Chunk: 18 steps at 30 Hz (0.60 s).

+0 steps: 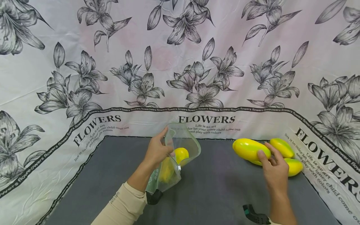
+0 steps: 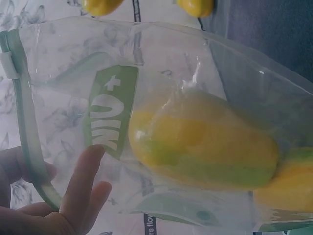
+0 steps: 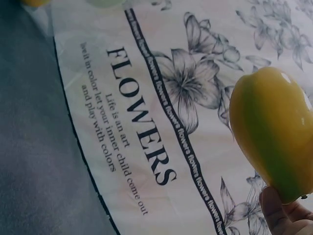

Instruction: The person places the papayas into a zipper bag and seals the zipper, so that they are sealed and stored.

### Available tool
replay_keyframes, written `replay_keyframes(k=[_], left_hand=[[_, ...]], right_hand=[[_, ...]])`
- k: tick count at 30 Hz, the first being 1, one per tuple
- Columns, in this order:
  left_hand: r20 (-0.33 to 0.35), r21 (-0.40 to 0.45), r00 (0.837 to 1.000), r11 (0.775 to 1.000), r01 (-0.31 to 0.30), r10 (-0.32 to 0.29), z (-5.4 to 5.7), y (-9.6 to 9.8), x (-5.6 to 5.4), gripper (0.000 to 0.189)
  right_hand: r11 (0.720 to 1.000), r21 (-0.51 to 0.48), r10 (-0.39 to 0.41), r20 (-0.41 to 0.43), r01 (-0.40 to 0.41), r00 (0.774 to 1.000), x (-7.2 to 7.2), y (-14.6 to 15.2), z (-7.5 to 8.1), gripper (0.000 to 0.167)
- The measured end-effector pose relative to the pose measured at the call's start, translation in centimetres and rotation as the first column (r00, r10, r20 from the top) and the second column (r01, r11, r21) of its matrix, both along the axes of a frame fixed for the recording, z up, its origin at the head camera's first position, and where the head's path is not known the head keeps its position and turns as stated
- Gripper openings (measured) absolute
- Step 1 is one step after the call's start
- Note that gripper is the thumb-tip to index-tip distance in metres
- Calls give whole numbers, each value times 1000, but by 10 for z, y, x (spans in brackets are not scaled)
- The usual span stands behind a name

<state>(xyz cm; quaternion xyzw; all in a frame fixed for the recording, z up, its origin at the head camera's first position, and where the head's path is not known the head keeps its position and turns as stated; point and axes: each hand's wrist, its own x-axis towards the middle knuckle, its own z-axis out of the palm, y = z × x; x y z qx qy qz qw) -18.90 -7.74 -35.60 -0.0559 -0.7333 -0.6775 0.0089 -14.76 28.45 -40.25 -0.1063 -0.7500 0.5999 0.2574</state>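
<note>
My left hand point(image 1: 157, 151) holds the rim of a clear zip bag point(image 1: 194, 150) with pale green trim, its mouth spread wide. Inside the bag are yellow-green mangoes point(image 2: 205, 142), at least two, seen through the plastic in the left wrist view. On the right, my right hand point(image 1: 277, 172) pinches a mango point(image 1: 248, 149) between thumb and fingers at one end. The right wrist view shows this mango point(image 3: 271, 132) too, with a green stripe along its side. Behind and under that hand lie more mangoes point(image 1: 294, 167), partly hidden by it.
A dark grey table top point(image 1: 208, 187) spreads between the hands. Around its back and sides stands a white cloth point(image 1: 146, 122) printed with lilies and the word FLOWERS. Black wrist cameras point(image 1: 254, 215) sit on both wrists.
</note>
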Motion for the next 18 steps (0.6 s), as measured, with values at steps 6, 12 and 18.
replay_keyframes(k=[6,12,18], left_hand=[[-2,-11,1000,1000,3,-3,0,1,2,91],[11,-10,1000,1000,1,-1,1,2,2,92],[26,-13,1000,1000,-1,1,1,3,2,93]], right_hand=[[999,-20,49,-53,-50,997,2,-10,8,46],[996,-25,85,-106,-88,991,1,-22,16,44],[991,-41,120,-166,-128,979,-2,-35,22,42]])
